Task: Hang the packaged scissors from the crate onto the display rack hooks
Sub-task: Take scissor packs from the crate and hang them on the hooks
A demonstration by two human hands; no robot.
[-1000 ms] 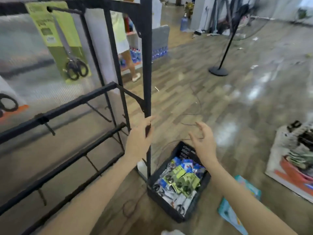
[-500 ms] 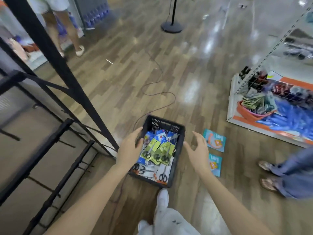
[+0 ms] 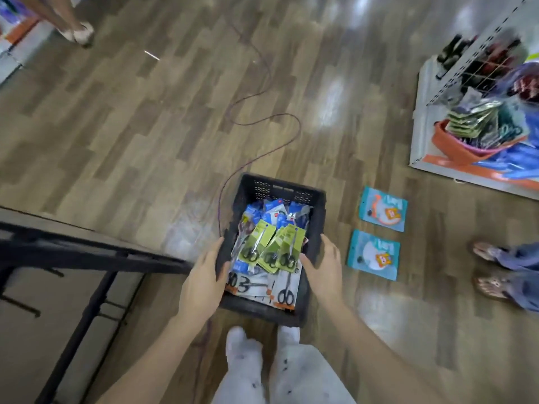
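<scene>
A black plastic crate [image 3: 280, 186] stands on the wooden floor just in front of my feet. It is full of packaged scissors: green cards [image 3: 271, 243] on top, white cards [image 3: 287, 287] at the near end, blue packs [image 3: 277, 208] at the far end. My left hand [image 3: 204, 275] grips the crate's left wall, thumb over the rim. My right hand [image 3: 323, 266] grips the right wall, thumb inside. The black display rack [image 3: 87, 255] shows only its lower bars at the left; its hooks are mostly out of view.
A thin cable [image 3: 262, 153] snakes across the floor to the crate's left side. Two teal packets [image 3: 385, 208] lie right of the crate. A person's sandalled feet [image 3: 490, 269] stand at right, before a low shelf unit [image 3: 466, 141]. Another person's feet [image 3: 78, 30] are top left.
My view dropped from the rack down to the floor. Both hands came down from beside the rack post and closed on the crate's two side walls.
</scene>
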